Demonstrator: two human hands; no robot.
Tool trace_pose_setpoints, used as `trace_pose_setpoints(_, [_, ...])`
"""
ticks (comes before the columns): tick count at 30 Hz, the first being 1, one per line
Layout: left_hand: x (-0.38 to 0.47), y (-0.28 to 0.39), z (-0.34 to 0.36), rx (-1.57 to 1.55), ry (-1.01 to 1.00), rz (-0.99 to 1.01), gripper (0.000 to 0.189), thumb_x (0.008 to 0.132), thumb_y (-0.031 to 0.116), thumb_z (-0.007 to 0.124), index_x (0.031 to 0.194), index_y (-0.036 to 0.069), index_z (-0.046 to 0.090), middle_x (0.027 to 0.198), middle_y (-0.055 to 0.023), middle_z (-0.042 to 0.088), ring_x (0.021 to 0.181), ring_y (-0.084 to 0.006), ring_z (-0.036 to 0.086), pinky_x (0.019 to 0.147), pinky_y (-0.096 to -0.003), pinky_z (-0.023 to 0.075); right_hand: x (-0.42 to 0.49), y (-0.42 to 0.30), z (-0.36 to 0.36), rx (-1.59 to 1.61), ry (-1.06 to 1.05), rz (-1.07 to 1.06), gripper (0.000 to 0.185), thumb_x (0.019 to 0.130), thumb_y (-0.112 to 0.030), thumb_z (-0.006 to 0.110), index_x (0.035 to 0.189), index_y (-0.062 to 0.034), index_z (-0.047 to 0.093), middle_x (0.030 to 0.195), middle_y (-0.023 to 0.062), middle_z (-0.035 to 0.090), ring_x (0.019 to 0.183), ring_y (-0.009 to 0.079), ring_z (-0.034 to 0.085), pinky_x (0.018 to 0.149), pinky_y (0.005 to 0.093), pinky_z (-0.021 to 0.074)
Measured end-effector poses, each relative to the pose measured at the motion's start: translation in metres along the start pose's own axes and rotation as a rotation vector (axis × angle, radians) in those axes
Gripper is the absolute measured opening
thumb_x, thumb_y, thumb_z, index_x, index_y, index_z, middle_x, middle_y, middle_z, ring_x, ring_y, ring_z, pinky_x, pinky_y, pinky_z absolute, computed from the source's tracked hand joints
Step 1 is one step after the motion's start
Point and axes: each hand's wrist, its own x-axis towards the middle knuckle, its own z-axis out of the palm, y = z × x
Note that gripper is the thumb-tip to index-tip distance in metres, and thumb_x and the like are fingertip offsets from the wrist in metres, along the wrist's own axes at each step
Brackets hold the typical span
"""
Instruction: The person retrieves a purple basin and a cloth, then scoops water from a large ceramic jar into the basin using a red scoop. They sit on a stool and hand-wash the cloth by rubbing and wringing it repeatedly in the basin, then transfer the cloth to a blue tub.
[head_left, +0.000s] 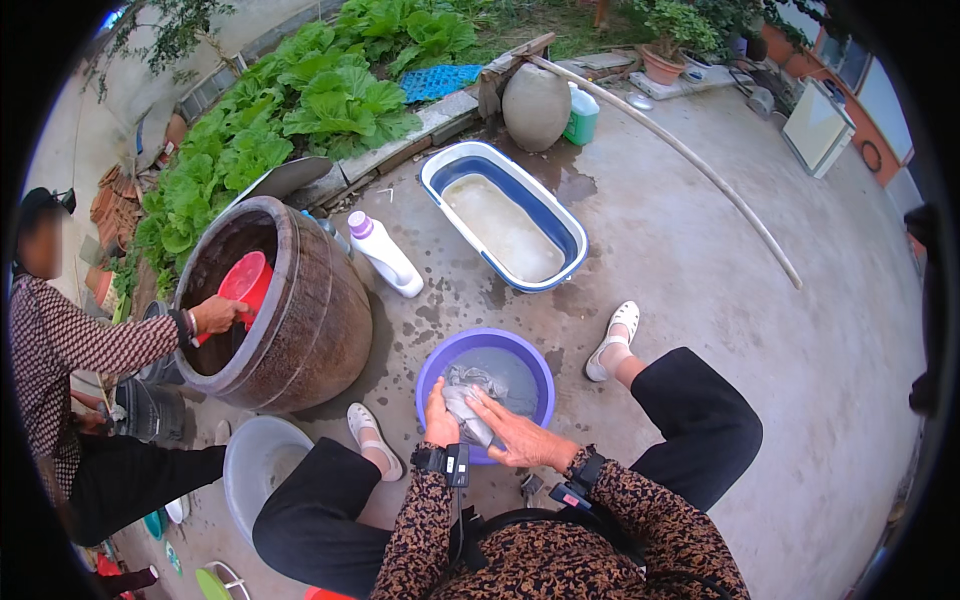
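Both my hands are on a wet grey cloth (463, 411) over the near side of a purple plastic basin (546, 367). My left hand (439, 421) grips the cloth from its left side. Flat against its right side lies my right hand (525, 433), fingers stretched towards the far left. Part of the cloth trails into cloudy water (517, 367) in the basin. Beyond it stands a white and blue oblong tub (574, 259) with murky water inside. A white detergent bottle with a purple cap (386, 255) is left of that tub.
At left, a person's hand (217, 313) holds a red plastic scoop (251, 281) in a large brown earthenware vat (322, 330). A grey basin (244, 450) sits by my left knee. A long wooden pole (697, 169) slants down from a clay jar (536, 109) beside a green jug (582, 116).
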Motion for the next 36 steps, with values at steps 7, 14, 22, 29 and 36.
trace_pose_setpoints(7, [-0.01, -0.004, 0.032, -0.145, -0.061, 0.105, 0.002, 0.09, 0.007, 0.055, 0.088, 0.006, 0.056, 0.087, -0.0101, 0.065, 0.082, -0.0216, 0.064, 0.081, -0.0366, 0.0532, 0.026, 0.033, 0.019, -0.021, 0.357, 0.215, 0.042, 0.092, -0.02, 0.056, 0.129, -0.0079, 0.04, 0.105, 0.0232, 0.053, 0.084, 0.0453, 0.059, 0.071, 0.0517, 0.0491])
trace_pose_setpoints(14, [0.0, -0.009, 0.065, 0.121, -0.022, 0.436, 0.008, 0.087, -0.002, 0.055, 0.082, 0.004, 0.055, 0.082, -0.0085, 0.06, 0.079, -0.021, 0.061, 0.08, -0.0348, 0.0533, 0.06, 0.075, 0.067, 0.294, 0.681, 0.624, 0.033, 0.099, -0.034, 0.04, 0.098, -0.0032, 0.054, 0.08, 0.0274, 0.061, 0.079, 0.0453, 0.06, 0.068, 0.0517, 0.0464])
trace_pose_setpoints(22, [0.011, -0.003, 0.045, 0.26, 0.022, 0.346, 0.009, 0.083, -0.001, 0.051, 0.077, 0.004, 0.055, 0.074, -0.0048, 0.054, 0.068, -0.0172, 0.054, 0.069, -0.0325, 0.0497, 0.061, 0.096, 0.061, 1.488, 0.321, 0.894, 0.042, 0.097, -0.044, 0.046, 0.119, -0.0102, 0.056, 0.093, 0.0066, 0.066, 0.08, 0.0251, 0.064, 0.069, 0.0397, 0.0519])
trace_pose_setpoints(29, [-0.012, -0.017, 0.057, 0.28, 0.211, 0.502, 0.011, 0.087, -0.001, 0.048, 0.083, 0.002, 0.058, 0.078, -0.0048, 0.056, 0.072, -0.0161, 0.055, 0.07, -0.031, 0.0498, 0.062, 0.07, 0.067, 1.756, 0.661, 0.575, 0.036, 0.095, -0.027, 0.054, 0.124, -0.0054, 0.056, 0.109, 0.0082, 0.065, 0.099, 0.0211, 0.064, 0.087, 0.036, 0.0522])
trace_pose_setpoints(36, [-0.057, 0.001, 0.097, 1.07, -0.056, 1.166, 0.015, 0.074, -0.01, 0.05, 0.073, 0.002, 0.058, 0.079, -0.0114, 0.061, 0.075, -0.0258, 0.061, 0.072, -0.0333, 0.0488, 0.072, 0.101, 0.046, 1.617, 0.222, 0.403, 0.017, 0.089, -0.011, 0.059, 0.1, 0.0006, 0.062, 0.1, 0.0122, 0.066, 0.091, 0.0228, 0.066, 0.08, 0.041, 0.0551])
